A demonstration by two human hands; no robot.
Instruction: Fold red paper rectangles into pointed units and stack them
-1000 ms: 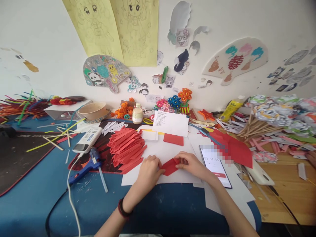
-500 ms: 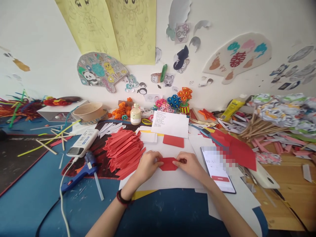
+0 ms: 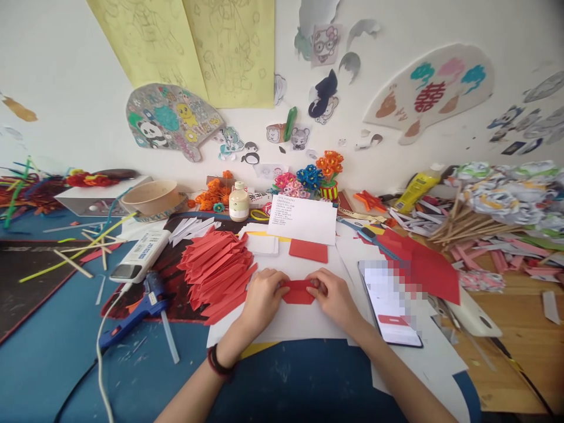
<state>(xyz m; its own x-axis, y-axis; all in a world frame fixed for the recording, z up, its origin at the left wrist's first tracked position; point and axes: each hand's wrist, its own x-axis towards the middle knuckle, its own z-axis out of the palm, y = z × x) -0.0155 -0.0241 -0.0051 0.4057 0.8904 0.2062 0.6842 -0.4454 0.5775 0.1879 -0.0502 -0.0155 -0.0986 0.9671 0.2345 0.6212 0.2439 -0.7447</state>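
Observation:
A small piece of red paper point(image 3: 298, 292) is held level between my two hands, above white sheets point(image 3: 273, 329). My left hand point(image 3: 265, 298) pinches its left end between thumb and fingers. At the right end, my right hand point(image 3: 331, 294) pinches it the same way. A fold line runs along the paper's upper part, and its lower corners look cut at a slant. Just beyond lies a flat red paper stack point(image 3: 308, 251). Left of my left hand is a big pile of folded red paper strips point(image 3: 215, 267).
A blue glue gun point(image 3: 132, 317) and a white power strip point(image 3: 140, 255) lie on the left, with cords trailing forward. On the right are a phone point(image 3: 390, 305), red sheets point(image 3: 434, 270) and scissors point(image 3: 445, 311). A handwritten note point(image 3: 302, 220) and a bottle point(image 3: 238, 202) stand behind.
The upper edge of the red paper looks folded over more, with a crease now showing. Both hands keep their pinch. The camera view has shifted slightly.

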